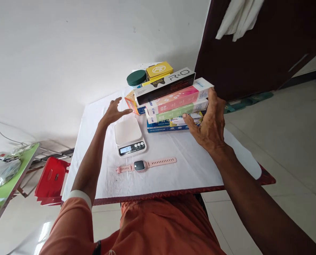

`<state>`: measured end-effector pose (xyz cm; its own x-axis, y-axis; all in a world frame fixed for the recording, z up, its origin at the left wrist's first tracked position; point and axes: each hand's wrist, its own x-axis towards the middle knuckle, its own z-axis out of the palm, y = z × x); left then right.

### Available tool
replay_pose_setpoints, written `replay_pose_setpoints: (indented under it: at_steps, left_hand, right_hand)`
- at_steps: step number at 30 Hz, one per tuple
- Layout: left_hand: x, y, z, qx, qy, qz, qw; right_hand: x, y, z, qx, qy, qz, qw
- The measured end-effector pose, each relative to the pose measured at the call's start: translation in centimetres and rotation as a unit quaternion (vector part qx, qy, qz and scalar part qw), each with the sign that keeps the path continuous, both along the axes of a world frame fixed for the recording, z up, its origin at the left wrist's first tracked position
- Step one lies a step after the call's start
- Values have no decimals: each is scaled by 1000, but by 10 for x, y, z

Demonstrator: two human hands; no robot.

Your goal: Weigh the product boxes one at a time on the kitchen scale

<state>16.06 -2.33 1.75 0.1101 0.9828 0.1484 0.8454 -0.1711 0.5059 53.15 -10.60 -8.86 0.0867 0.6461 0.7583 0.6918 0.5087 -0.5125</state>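
Note:
My left hand (114, 111) is open above the table, fingers spread, close to an orange box (131, 102) and holding nothing. My right hand (210, 122) grips the right end of two long thin cartons, a pink box (177, 97) on top of a green box (177, 112). Its fingers bend over the pink box's end, while the thumb lies along the front of the green one. Across the pink box rests a black-and-white box (165, 86). Beneath the green box is a blue box (171, 129). Nearer me lie a white digital scale (128, 131), its display lit, and a pink-strapped smartwatch (140, 165).
Behind the stack stand a green-lidded jar (136, 78) and a yellow box (160, 70). The white-covered table (195, 166) meets a wall. A red stool (50, 179) and a green table (15, 177) are at left, a dark door (259, 53) at right.

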Motion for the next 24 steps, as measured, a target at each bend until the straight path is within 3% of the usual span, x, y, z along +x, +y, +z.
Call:
replay_pose_setpoints:
  at_steps: [5,11,19,24]
  left_hand:
    - [31,5,-11,-20,-14,-46,999]
    - [65,2,-17,17,6,-37,999]
    - [76,-1,-25,15,24,-29,999]
    - [78,7,-38,32,56,0,998]
  right_hand:
    - [0,-4,2,8,-6,-8,1000]
    - [0,-5,4,1,8,-1,1000]
    - [1,-2,2,-2,3,-5,1000]
    - [1,-2,0,-13,4,-14,1000]
